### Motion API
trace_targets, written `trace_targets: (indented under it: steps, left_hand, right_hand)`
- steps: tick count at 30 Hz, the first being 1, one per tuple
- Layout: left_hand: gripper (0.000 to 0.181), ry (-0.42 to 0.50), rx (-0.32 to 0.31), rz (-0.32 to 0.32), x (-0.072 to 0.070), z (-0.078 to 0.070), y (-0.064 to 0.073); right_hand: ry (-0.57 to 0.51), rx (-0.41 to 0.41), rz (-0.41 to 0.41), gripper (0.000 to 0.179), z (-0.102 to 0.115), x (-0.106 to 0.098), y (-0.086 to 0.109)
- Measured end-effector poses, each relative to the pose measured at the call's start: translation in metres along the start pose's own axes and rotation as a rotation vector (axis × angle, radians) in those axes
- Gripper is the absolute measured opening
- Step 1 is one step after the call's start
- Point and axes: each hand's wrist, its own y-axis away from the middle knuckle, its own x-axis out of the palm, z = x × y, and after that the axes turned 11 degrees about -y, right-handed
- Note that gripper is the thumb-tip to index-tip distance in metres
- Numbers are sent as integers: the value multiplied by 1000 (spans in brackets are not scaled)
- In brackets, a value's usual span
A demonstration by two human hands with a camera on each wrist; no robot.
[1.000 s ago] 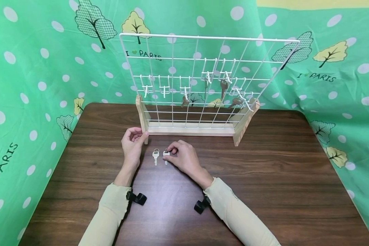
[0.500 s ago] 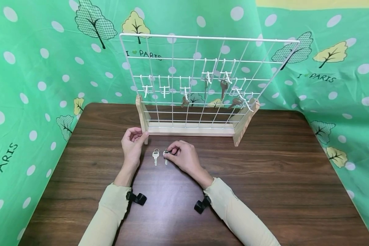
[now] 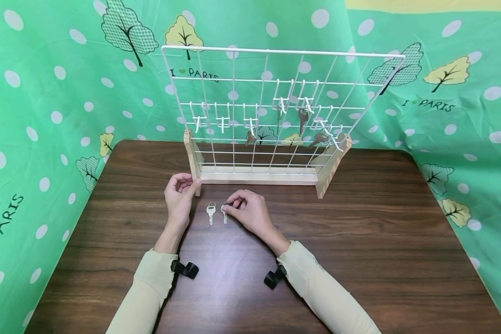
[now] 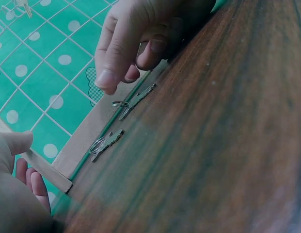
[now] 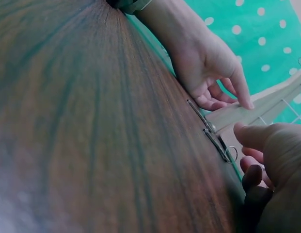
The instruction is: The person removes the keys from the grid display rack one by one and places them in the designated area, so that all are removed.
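My left hand (image 3: 178,197) pinches the left wooden leg (image 3: 194,160) of a white wire rack (image 3: 259,178), thumb in front and fingers loosely bent beyond it. Two silver keys with small rings lie side by side on the table before the rack. The left key (image 3: 210,209) is untouched. My right hand (image 3: 250,211) hovers around the head of the right key (image 3: 225,218), its thumb overlapping it in the head view. From the left wrist, bent fingers (image 4: 107,80) show above that key (image 4: 137,102) with a gap between.
Several white hooks are fixed to the wire grid. Darker keys hang on some, such as the key (image 3: 303,120) right of centre; the two leftmost hooks (image 3: 223,123) are bare. Behind the brown table (image 3: 380,260) hangs a green dotted cloth (image 3: 58,55).
My right thumb has shifted slightly over the right key's head, covering more of it. The left hand stays on the wooden leg, and the rack and left key have not moved.
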Motion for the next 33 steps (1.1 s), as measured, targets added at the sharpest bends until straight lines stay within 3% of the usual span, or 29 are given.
trace_targets:
  steps: [10, 19, 33]
  left_hand:
    - [28, -3, -1, -1, 0, -1, 0]
    - [28, -5, -3, 0, 0, -1, 0]
    - [28, -8, -1, 0, 0, -1, 0]
  right_hand:
    - [-89, 15, -53, 16, 5, -1, -2]
    - [-137, -8, -111, 15, 24, -8, -3]
    - [-262, -104, -190, 12, 50, -22, -8]
